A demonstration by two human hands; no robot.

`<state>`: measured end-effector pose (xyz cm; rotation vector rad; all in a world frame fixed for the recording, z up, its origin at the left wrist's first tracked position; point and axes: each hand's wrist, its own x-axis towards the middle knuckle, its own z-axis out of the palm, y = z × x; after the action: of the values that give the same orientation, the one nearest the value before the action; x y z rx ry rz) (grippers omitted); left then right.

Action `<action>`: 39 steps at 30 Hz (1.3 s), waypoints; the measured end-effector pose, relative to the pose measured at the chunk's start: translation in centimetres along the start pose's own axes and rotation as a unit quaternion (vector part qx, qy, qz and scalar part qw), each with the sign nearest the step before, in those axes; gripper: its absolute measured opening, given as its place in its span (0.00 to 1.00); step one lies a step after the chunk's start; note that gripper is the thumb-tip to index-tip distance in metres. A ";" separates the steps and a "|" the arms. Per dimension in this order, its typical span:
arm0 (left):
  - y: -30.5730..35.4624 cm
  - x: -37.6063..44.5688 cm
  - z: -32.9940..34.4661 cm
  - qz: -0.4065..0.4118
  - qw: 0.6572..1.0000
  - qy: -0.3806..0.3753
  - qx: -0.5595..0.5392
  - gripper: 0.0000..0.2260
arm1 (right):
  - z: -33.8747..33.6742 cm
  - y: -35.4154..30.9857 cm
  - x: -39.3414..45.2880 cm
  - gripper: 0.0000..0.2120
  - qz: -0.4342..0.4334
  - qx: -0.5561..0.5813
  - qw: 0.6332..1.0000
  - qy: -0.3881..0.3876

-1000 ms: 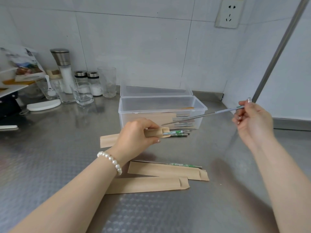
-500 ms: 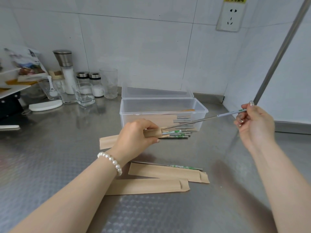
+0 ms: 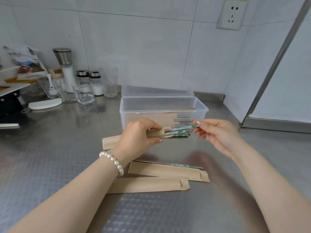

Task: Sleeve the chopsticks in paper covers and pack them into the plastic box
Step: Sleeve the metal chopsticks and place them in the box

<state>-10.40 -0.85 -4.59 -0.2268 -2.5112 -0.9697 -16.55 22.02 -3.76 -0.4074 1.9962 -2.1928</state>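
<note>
Change since before: the right hand (image 3: pixel 217 133) has come in from far out on the right toward the left hand (image 3: pixel 139 135), and the long chopstick (image 3: pixel 184 127) it was holding out is now mostly inside the paper cover (image 3: pixel 156 133), with only the green and white end outside.
Left hand: closed around the open end of the paper cover, thumb below and fingers above, holding it just in front of the plastic box (image 3: pixel 163 110). A pearl bracelet (image 3: pixel 111 161) is on this wrist.
Right hand: thumb and first fingers pressed together on the green tip of the chopstick, the other fingers loosely curled.
Paper cover in the hand: brown, lies left to right; its far end shows on the surface (image 3: pixel 50 148) to the left of the wrist.
Other chopsticks: some green-patterned ends lie on the surface just below the one being held, close to the front wall of the box.
Plastic box: clear, open, its lid (image 3: pixel 157 90) standing behind it against the wall. Inside, brown covers with metal chopstick ends coming out on the right.
Spare covers: two more brown covers (image 3: pixel 166 171) lie near the person, one overlapping the other a little.
Loose chopstick: one metal chopstick with green end (image 3: pixel 178 165) lies along the far edge of the upper spare cover.
Back left: a grinder (image 3: pixel 64 68), small shakers and glasses stand by the wall.
</note>
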 end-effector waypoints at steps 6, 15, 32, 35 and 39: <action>0.2 0.0 0.3 0.010 1.000 -0.012 0.014 0.14 | 1.2 0.7 -0.1 0.08 0.028 -0.011 0.999 -0.040; 0.1 0.0 0.5 0.029 0.999 -0.015 0.032 0.13 | 1.8 0.7 -0.3 0.06 0.070 -0.032 0.996 -0.038; -0.2 0.1 0.6 0.028 0.999 -0.007 0.021 0.14 | 2.8 0.7 -0.4 0.09 0.087 0.000 0.995 -0.044; -0.3 0.3 -0.3 0.005 1.000 -0.006 0.030 0.17 | 2.4 0.5 -0.3 0.10 0.076 0.006 0.997 -0.030; -0.9 0.8 -2.7 -0.056 0.996 0.055 0.046 0.16 | 0.9 -0.4 -0.1 0.10 0.062 0.035 0.997 0.009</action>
<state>-10.47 -3.31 -2.92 -0.0031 -2.4811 -0.8815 -16.20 21.24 -3.25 -0.2486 1.8939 -2.1904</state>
